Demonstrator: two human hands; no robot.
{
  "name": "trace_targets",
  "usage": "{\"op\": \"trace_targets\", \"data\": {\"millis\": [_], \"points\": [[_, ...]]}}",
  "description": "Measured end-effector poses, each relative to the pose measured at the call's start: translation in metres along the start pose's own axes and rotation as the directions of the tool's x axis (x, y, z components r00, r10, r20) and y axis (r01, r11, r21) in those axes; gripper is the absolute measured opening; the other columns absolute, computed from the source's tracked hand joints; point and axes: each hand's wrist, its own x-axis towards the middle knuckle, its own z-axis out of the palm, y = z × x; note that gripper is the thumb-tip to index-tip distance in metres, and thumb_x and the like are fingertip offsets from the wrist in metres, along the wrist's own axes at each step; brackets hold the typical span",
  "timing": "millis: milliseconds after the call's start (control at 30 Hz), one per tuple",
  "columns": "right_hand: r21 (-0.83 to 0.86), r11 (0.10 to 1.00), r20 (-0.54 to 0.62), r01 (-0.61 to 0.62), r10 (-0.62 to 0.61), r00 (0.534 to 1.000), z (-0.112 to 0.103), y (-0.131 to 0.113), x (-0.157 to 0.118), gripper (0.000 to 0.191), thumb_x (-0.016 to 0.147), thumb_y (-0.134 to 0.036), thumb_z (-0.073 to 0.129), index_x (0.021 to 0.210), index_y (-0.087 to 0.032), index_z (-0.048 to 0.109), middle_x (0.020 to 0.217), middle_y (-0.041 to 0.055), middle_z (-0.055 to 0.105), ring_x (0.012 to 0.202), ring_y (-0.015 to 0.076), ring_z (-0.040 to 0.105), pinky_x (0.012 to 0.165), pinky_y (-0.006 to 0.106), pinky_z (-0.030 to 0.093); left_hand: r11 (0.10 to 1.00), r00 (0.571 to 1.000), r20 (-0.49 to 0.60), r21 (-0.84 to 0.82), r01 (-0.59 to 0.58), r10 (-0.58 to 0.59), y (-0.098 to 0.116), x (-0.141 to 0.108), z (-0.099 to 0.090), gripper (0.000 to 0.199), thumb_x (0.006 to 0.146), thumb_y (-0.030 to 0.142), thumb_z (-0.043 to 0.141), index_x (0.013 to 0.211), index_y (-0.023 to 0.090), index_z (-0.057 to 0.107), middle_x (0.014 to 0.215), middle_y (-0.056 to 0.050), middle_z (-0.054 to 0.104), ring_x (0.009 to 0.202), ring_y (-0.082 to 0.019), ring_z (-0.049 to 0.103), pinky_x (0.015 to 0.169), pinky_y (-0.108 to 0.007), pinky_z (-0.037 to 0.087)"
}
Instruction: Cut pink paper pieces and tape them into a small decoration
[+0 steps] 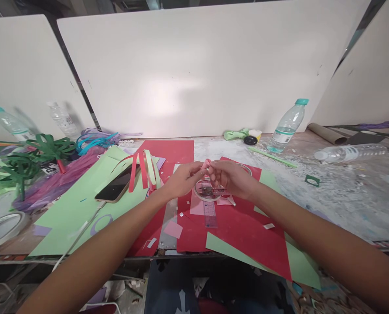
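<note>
Both hands meet over the middle of the table, pinching a small rolled or folded piece of pink paper (206, 163) between their fingertips. My left hand (185, 178) is closed on it from the left, and my right hand (236, 176) from the right. Just under the fingers lies a roll of tape (210, 199), with a dark, thin tool (209, 190) inside or across its ring. A clear ruler (210, 214) sticks out toward me over pink paper (197, 207). Red paper sheets (240, 231) spread beneath, with a loose pink square (173, 229) nearby.
Left are a phone (117, 185) with a cable, red and green paper strips (142, 172), green sheets (70, 218) and a large tape roll (5, 229). Right stand a bottle (287, 126) and a lying bottle (351, 152). A white board (194, 69) rises behind.
</note>
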Motion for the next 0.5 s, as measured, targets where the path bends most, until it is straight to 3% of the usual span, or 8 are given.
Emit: {"op": "trace_targets", "data": {"millis": [67, 133, 233, 367, 500], "points": [[-0.123, 0.984, -0.072, 0.131, -0.141, 0.987, 0.0, 0.0, 0.0, 0.029, 0.081, -0.044, 0.057, 0.067, -0.018, 0.054, 0.061, -0.0001, 0.053, 0.05, 0.0109, 0.047, 0.049, 0.026, 0.038, 1.0, 1.0, -0.003, 0.009, 0.016, -0.016, -0.001, 0.0, 0.0, 0.04, 0.093, 0.047, 0.033, 0.084, 0.018, 0.06, 0.072, 0.0, 0.058, 0.059, -0.011, 0.048, 0.053, -0.023, 0.034], [-0.282, 0.924, -0.133, 0.258, -0.304, 0.943, -0.001, 0.0, -0.001, 0.028, 0.08, -0.043, 0.06, 0.069, -0.02, 0.05, 0.06, -0.0023, 0.05, 0.051, 0.0102, 0.045, 0.05, 0.025, 0.037, 0.998, 0.998, -0.042, 0.049, 0.045, -0.043, -0.005, 0.0, 0.0, 0.04, 0.091, 0.049, 0.036, 0.077, 0.018, 0.057, 0.062, 0.001, 0.051, 0.052, -0.01, 0.042, 0.049, -0.023, 0.028], [-0.479, 0.812, -0.158, 0.332, -0.452, 0.878, -0.001, 0.0, -0.003, 0.021, 0.08, -0.041, 0.06, 0.081, -0.022, 0.052, 0.058, -0.005, 0.045, 0.05, 0.0097, 0.04, 0.048, 0.025, 0.032, 0.996, 0.996, -0.069, 0.064, 0.06, -0.055, -0.01, 0.0, 0.001, 0.04, 0.089, 0.051, 0.04, 0.07, 0.017, 0.05, 0.055, 0.003, 0.04, 0.05, -0.01, 0.039, 0.047, -0.023, 0.027], [-0.632, 0.696, -0.14, 0.341, -0.535, 0.833, -0.001, 0.001, -0.005, 0.017, 0.082, -0.037, 0.058, 0.09, -0.022, 0.057, 0.06, -0.0032, 0.05, 0.053, 0.011, 0.042, 0.052, 0.026, 0.035, 0.997, 0.997, -0.042, 0.05, 0.059, -0.057, -0.01, 0.001, 0.002, 0.04, 0.089, 0.05, 0.04, 0.067, 0.017, 0.046, 0.056, 0.002, 0.039, 0.055, -0.011, 0.044, 0.049, -0.023, 0.03], [-0.7, 0.634, -0.104, 0.328, -0.545, 0.832, -0.001, 0.002, -0.005, 0.017, 0.083, -0.037, 0.056, 0.086, -0.021, 0.061, 0.062, -0.0005, 0.055, 0.057, 0.0128, 0.046, 0.055, 0.027, 0.035, 0.997, 0.999, -0.034, 0.063, 0.034, -0.032, -0.007, 0.001, 0.001, 0.038, 0.089, 0.048, 0.04, 0.067, 0.018, 0.044, 0.058, 0.002, 0.04, 0.056, -0.011, 0.041, 0.051, -0.023, 0.029]]}}
